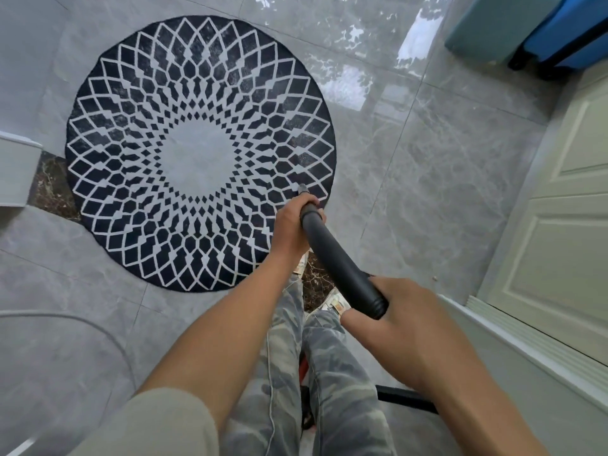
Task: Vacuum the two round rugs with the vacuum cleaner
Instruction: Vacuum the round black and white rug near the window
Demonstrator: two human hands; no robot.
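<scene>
Two hands: both are closed around one dark grey, matte vacuum cleaner tube (339,264).
Left hand (292,225): wrapped around the far end of the tube, near the centre of the frame, above the lower right edge of the rug.
Right hand (411,324): wrapped around the near, ribbed end of the tube, lower right of centre.
Tube axis: the long axis runs on a diagonal from lower right to upper left; the far end points up and left, toward the rug.
Nozzle: a small grey tip (302,189) shows just beyond the left hand; it lies over the dark outer ring of the rug. I cannot tell if it touches.
Rug: one round, dark navy rug with a white diamond lattice and a pale centre (200,153) fills the upper left and middle of the frame, flat on the glossy grey marble floor tiles (427,176).
Legs: camouflage trousers (316,373) at the bottom centre.
Right edge: a cream panelled door (566,225).
Upper right corner: a blue suitcase (559,31).
</scene>
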